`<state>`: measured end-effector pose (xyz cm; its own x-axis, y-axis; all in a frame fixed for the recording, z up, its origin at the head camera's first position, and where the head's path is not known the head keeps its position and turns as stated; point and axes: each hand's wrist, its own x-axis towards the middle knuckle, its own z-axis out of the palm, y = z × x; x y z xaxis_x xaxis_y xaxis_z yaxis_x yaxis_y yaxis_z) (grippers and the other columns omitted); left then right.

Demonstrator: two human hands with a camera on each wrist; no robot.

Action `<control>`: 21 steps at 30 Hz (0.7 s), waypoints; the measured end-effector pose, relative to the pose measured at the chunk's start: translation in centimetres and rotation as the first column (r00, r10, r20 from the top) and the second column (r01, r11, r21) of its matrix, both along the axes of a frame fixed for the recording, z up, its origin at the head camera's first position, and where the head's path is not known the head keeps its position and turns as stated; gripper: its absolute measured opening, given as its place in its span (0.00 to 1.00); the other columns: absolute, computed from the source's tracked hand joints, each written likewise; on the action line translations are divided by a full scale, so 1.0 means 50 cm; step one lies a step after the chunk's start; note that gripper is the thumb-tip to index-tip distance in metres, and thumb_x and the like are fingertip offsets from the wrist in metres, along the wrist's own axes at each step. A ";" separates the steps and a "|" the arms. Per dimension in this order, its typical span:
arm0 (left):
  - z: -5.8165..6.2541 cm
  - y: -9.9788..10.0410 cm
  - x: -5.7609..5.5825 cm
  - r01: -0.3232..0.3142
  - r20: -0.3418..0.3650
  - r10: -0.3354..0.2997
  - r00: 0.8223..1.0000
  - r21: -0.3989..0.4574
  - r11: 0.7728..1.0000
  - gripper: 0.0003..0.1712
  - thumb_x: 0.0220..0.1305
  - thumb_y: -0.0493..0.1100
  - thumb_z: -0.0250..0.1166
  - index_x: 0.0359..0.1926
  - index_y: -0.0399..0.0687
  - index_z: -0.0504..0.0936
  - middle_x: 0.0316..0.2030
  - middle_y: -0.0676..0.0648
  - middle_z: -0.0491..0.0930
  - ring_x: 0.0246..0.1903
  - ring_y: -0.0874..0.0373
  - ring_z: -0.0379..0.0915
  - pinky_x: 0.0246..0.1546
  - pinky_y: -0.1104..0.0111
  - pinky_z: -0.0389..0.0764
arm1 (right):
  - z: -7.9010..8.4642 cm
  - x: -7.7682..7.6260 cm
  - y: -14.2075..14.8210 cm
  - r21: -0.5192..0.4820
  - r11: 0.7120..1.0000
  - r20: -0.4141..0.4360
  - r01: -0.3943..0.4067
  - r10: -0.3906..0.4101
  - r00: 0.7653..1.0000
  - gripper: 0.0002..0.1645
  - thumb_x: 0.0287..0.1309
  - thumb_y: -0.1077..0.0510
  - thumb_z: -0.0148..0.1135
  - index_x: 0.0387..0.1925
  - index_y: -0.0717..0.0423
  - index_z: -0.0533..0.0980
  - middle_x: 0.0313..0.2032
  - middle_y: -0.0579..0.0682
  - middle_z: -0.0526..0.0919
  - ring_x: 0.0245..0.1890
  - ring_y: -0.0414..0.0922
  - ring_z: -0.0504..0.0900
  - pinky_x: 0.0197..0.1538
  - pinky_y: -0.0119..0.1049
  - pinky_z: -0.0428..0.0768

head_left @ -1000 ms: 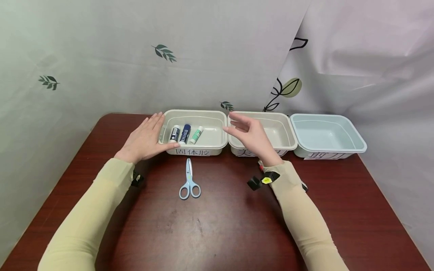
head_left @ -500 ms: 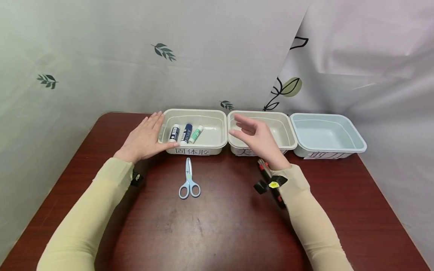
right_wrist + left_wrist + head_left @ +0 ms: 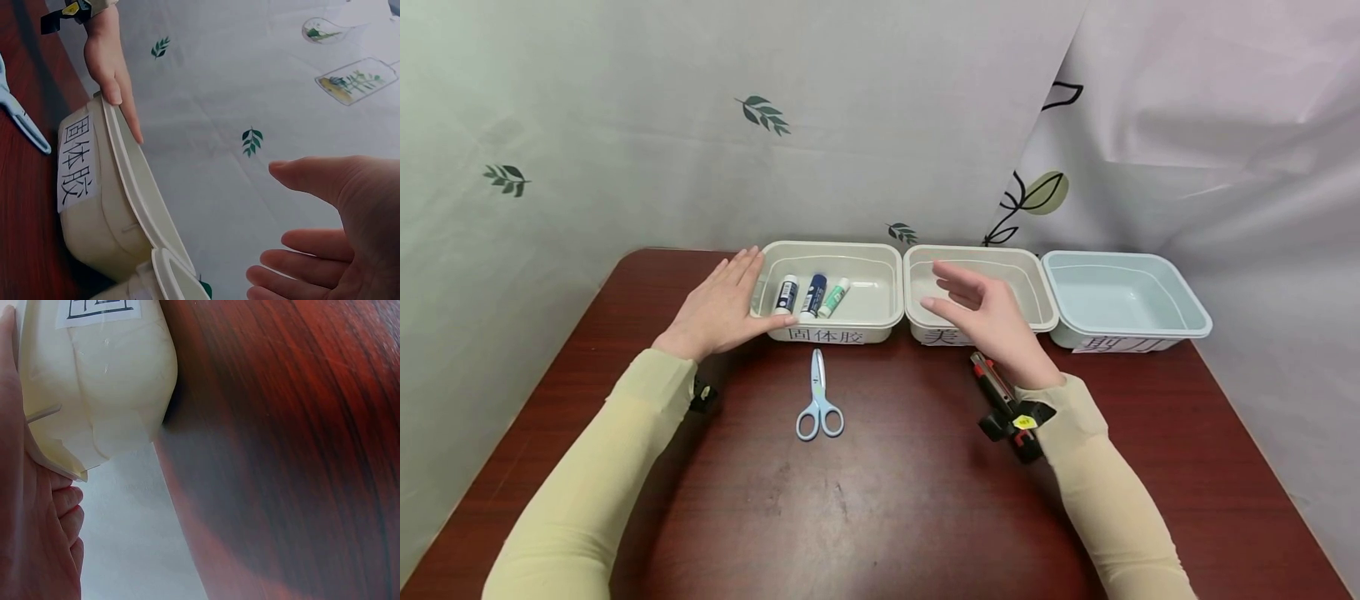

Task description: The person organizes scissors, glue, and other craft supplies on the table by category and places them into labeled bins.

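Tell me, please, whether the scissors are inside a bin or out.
Out: the scissors lie on the table, before the leftmost bin.

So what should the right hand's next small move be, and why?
I'd probably draw the right hand back and down toward the black-and-red cutter. That hand looks open and empty near the middle bin, while the cutter lies close by on the table, partly hidden by the wrist gear. The left hand touches the left bin.

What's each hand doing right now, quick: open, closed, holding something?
Left hand: open, resting against the leftmost bin.
Right hand: open, holding nothing, by the middle bin.
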<state>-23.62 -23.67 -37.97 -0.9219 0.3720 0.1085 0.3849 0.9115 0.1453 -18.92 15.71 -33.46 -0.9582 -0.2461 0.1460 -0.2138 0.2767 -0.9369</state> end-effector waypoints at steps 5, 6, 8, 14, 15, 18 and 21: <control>0.001 0.001 0.000 0.000 0.001 0.000 1.000 -0.005 1.000 0.69 0.60 0.81 0.56 0.79 0.30 0.47 0.78 0.32 0.47 0.77 0.42 0.41 0.76 0.52 0.42 | -0.004 0.010 0.016 -0.009 1.000 0.017 -0.005 0.005 1.000 0.38 0.61 0.47 0.74 0.70 0.50 0.73 0.65 0.46 0.76 0.65 0.44 0.74 0.67 0.40 0.71; 0.002 0.001 0.001 0.001 0.001 -0.001 1.000 -0.006 1.000 0.69 0.60 0.81 0.56 0.79 0.30 0.47 0.78 0.32 0.47 0.77 0.42 0.41 0.76 0.52 0.42 | -0.005 0.012 0.020 -0.001 1.000 0.015 -0.003 0.003 1.000 0.38 0.61 0.47 0.74 0.70 0.50 0.73 0.66 0.46 0.76 0.65 0.44 0.74 0.67 0.40 0.71; 0.002 0.001 0.001 0.000 0.002 0.000 1.000 -0.005 1.000 0.69 0.60 0.81 0.56 0.79 0.30 0.47 0.78 0.32 0.47 0.77 0.42 0.40 0.76 0.52 0.42 | -0.007 0.015 0.028 0.028 1.000 -0.008 0.000 0.000 1.000 0.38 0.62 0.47 0.73 0.70 0.51 0.73 0.65 0.47 0.76 0.65 0.44 0.74 0.68 0.39 0.71; 0.002 0.001 0.001 0.001 0.001 -0.001 1.000 -0.002 1.000 0.69 0.59 0.81 0.57 0.78 0.30 0.47 0.77 0.32 0.47 0.77 0.42 0.41 0.76 0.52 0.42 | -0.011 0.028 0.054 0.100 0.995 -0.068 0.004 0.003 0.998 0.36 0.63 0.50 0.72 0.69 0.55 0.73 0.65 0.49 0.77 0.64 0.46 0.76 0.67 0.38 0.72; 0.001 0.001 0.001 0.000 0.002 0.000 1.000 -0.002 1.000 0.70 0.59 0.81 0.57 0.78 0.30 0.47 0.77 0.32 0.47 0.77 0.42 0.41 0.76 0.52 0.42 | -0.012 0.032 0.058 0.105 0.994 -0.068 0.006 0.001 0.998 0.36 0.63 0.51 0.72 0.69 0.55 0.73 0.65 0.50 0.77 0.64 0.46 0.76 0.67 0.38 0.72; 0.001 0.002 0.001 0.000 0.006 0.000 1.000 -0.002 1.000 0.70 0.59 0.81 0.56 0.79 0.30 0.47 0.78 0.32 0.47 0.77 0.42 0.40 0.76 0.53 0.42 | -0.016 0.041 0.073 0.120 0.993 -0.062 0.005 0.002 0.998 0.35 0.63 0.51 0.72 0.69 0.55 0.73 0.64 0.51 0.78 0.63 0.47 0.77 0.66 0.38 0.73; 0.001 0.002 0.001 -0.001 0.009 0.001 1.000 -0.004 1.000 0.70 0.59 0.81 0.56 0.79 0.30 0.47 0.78 0.32 0.47 0.77 0.42 0.40 0.76 0.53 0.41 | -0.017 0.051 0.086 0.138 0.990 -0.059 0.006 0.002 0.998 0.34 0.63 0.51 0.72 0.68 0.55 0.75 0.62 0.52 0.79 0.62 0.47 0.78 0.64 0.38 0.74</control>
